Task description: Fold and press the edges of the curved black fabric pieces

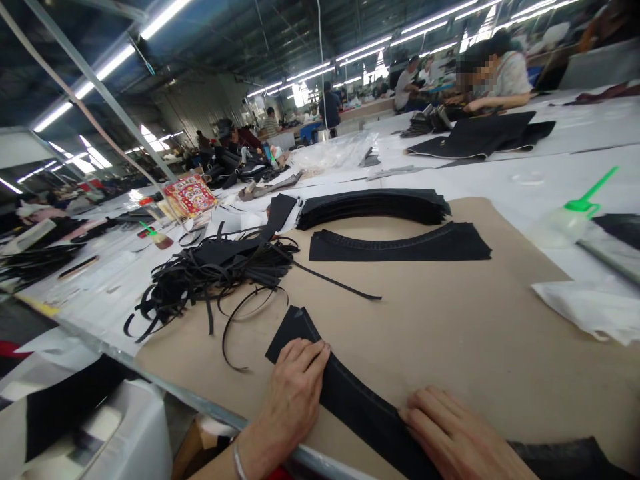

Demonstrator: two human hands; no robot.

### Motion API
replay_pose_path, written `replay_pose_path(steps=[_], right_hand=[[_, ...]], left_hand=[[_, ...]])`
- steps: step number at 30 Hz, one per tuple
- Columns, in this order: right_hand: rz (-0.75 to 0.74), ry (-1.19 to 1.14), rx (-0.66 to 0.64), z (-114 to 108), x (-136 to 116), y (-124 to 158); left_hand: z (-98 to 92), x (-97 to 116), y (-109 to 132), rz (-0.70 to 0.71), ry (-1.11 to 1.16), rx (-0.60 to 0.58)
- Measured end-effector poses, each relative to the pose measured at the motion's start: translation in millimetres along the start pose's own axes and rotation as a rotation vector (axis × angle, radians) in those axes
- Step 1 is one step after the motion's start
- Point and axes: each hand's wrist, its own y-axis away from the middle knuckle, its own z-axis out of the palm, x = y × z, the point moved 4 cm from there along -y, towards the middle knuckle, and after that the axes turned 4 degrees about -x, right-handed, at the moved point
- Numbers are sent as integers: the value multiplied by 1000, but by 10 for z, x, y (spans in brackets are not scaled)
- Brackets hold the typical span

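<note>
A long curved black fabric piece (350,400) lies on a brown cardboard sheet (450,320) at the near table edge. My left hand (295,387) rests flat on its left end, fingers stretched out and together. My right hand (460,440) lies flat on the piece further right, fingers extended. Neither hand grips anything. A similar curved black piece (400,245) lies further back on the cardboard, and behind it sits a stack of such pieces (373,205).
A tangle of black strips (215,273) lies to the left. A squeeze bottle with a green nozzle (570,220) and white cloth (590,307) are at the right. Other people work at tables behind, one seated at the far right (495,77).
</note>
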Motion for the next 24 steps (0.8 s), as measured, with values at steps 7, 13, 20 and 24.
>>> replay_pose_path(steps=[7,13,20,24], right_hand=[[54,20,-18,173,-91,-265],[215,-34,-63,163,-138,-570],[299,-176,-112,69,-92,-465],[356,-225,-205,-58,-57,-422]], left_hand=[[-158,-242,-147,-41,-16,14],[-208,-170,-256,-132,134,101],[-1,441,-288,-76,579,-179],[40,495,-351,-55,544,-264]])
